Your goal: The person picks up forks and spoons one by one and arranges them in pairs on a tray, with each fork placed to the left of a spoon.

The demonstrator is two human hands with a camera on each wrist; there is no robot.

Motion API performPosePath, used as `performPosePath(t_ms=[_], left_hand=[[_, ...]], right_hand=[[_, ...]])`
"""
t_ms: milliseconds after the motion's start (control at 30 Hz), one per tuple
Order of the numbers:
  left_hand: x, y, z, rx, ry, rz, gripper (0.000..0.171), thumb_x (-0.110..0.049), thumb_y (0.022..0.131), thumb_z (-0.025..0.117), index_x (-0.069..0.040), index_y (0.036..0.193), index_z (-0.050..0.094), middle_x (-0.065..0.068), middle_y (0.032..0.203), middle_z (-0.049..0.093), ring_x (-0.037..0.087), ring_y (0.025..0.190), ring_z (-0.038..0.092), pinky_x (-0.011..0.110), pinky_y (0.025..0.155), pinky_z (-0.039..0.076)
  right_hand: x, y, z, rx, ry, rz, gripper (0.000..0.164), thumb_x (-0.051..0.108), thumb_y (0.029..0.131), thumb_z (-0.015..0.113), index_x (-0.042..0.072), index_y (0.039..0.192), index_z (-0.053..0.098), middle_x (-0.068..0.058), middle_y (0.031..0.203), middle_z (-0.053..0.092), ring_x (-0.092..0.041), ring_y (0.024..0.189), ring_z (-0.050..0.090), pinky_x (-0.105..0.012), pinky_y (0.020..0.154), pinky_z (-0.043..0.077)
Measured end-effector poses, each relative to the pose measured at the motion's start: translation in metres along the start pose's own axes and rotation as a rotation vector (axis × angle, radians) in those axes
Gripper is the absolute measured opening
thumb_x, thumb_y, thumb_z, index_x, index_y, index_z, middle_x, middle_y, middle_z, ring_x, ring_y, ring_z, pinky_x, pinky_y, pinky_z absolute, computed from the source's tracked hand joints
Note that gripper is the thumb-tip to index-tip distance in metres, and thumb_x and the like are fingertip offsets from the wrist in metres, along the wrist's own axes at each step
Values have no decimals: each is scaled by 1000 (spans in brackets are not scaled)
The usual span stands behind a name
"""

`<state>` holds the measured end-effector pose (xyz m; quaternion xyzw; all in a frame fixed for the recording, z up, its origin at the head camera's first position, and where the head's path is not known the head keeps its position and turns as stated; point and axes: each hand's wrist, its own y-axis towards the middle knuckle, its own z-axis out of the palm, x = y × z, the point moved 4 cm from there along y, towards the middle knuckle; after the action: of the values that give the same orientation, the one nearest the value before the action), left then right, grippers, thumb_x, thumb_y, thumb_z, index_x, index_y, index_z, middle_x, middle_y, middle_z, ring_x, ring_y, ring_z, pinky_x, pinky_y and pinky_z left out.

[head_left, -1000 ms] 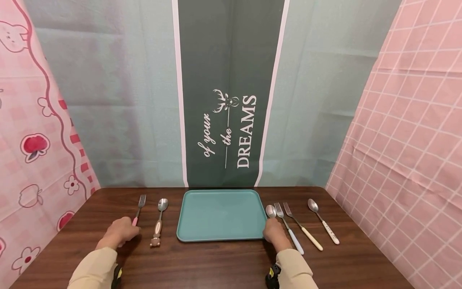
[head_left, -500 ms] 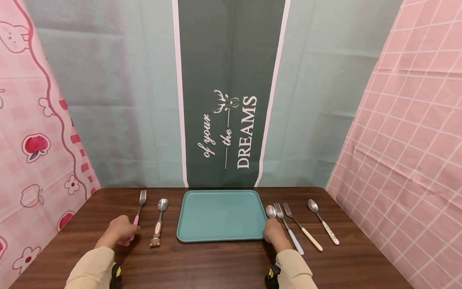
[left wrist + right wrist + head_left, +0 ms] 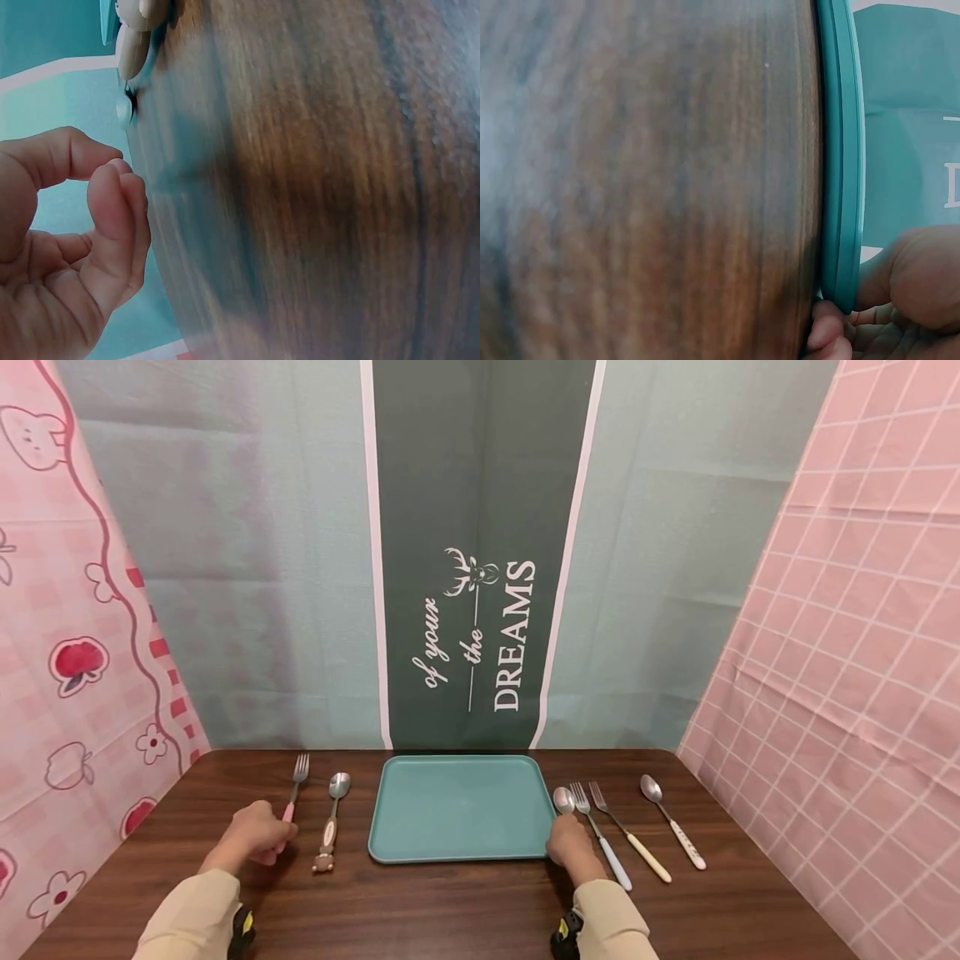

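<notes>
My left hand [image 3: 258,832] pinches the pink handle of a fork [image 3: 301,768] on the left side of the table, tines pointing away from me. The left wrist view shows the thumb and fingertips of that hand [image 3: 90,225] drawn together; the fork itself is hidden there. Just right of it lies a spoon [image 3: 328,833] with a bear-shaped handle end. My right hand [image 3: 572,845] grips the near right corner of a teal tray [image 3: 461,810]. In the right wrist view, the thumb [image 3: 922,274] lies over the tray's rim [image 3: 841,187], fingers outside and below.
Beside the tray's right edge lies a spoon [image 3: 563,799], its handle hidden by my right hand. Farther right are a blue-handled fork [image 3: 615,864], a cream-handled fork [image 3: 648,858] and a white-handled spoon [image 3: 686,843]. A curtain [image 3: 300,610] hangs behind the table [image 3: 420,910].
The left hand and pink-handled fork have moved slightly forward and to the right. My right hand stays at the tray's corner, and the tray has not moved.
</notes>
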<state>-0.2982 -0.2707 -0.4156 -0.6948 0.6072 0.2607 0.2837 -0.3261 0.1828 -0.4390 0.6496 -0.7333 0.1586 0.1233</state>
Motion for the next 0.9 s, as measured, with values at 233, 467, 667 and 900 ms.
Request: performPosePath(t_ms=[233, 467, 667, 900], left_hand=[[-5, -3, 1, -8, 8, 4, 23, -9, 74, 58, 0, 53, 53, 5, 46, 48, 14, 41, 52, 30, 43, 48], [-11, -6, 6, -24, -8, -9, 22, -8, 71, 58, 0, 51, 54, 3, 43, 47, 13, 39, 52, 29, 43, 48], [-18, -8, 13, -38, -32, -11, 19, -7, 70, 57, 2, 54, 54, 4, 45, 48, 13, 39, 52, 29, 43, 48], [-28, -6, 23, -38, -33, -15, 22, -9, 73, 61, 1, 54, 56, 3, 45, 50, 12, 38, 53, 28, 42, 48]], right_hand=[[0, 0, 1, -11, 20, -2, 18, -7, 83, 52, -21, 94, 49, -24, 77, 51, -32, 69, 55, -40, 59, 45], [1, 0, 4, 9, 44, 4, 30, -7, 85, 51, -25, 105, 40, -26, 78, 50, -33, 70, 54, -40, 59, 43], [1, 0, 4, 11, 62, 23, 30, -7, 85, 50, -25, 106, 40, -26, 77, 50, -32, 69, 53, -40, 58, 43], [2, 0, 3, 32, 63, 25, 27, -7, 84, 49, -24, 103, 43, -25, 79, 50, -31, 68, 50, -39, 58, 42]])
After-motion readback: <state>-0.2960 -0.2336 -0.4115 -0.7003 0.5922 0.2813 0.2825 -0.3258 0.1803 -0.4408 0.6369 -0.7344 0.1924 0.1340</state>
